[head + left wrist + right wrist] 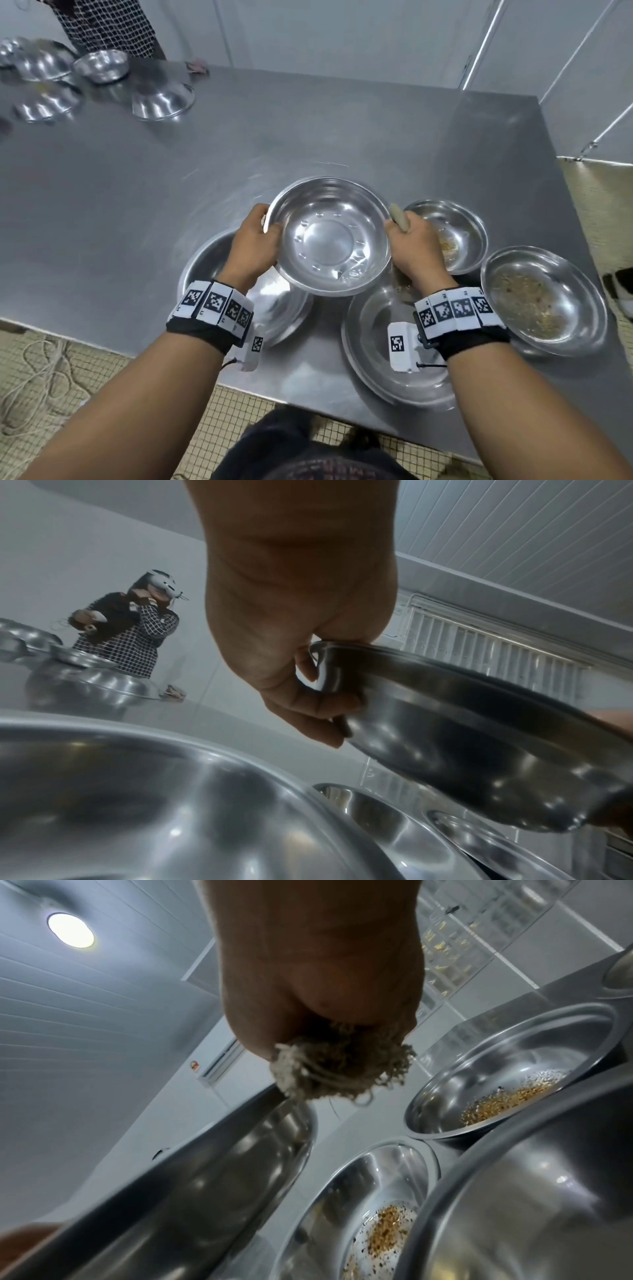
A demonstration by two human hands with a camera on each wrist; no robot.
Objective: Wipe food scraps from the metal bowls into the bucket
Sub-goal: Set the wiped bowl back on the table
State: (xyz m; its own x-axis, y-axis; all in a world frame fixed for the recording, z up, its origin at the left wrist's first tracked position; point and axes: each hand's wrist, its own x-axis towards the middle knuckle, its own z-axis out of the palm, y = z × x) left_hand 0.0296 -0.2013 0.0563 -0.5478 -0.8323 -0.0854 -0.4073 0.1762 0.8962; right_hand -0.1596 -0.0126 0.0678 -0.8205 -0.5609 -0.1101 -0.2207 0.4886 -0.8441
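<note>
Both hands hold a clean metal bowl (pixel 330 236) lifted above the steel table (pixel 205 164). My left hand (pixel 265 233) grips its left rim, thumb inside and fingers curled under the wall (pixel 462 737). My right hand (pixel 399 228) clutches a frayed beige cloth wad (pixel 342 1069) and sits against the bowl's right rim. Two bowls with brown food scraps stand to the right: a small one (pixel 455 236) and a wider one (pixel 544 298). No bucket is in view.
Two large bowls lie below the hands, one on the left (pixel 205 270) and one on the right (pixel 376 363). Upturned bowls (pixel 162 99) and an upright bowl (pixel 101 65) stand far left by another person (pixel 137 631). The table's right edge (pixel 575 205) is close.
</note>
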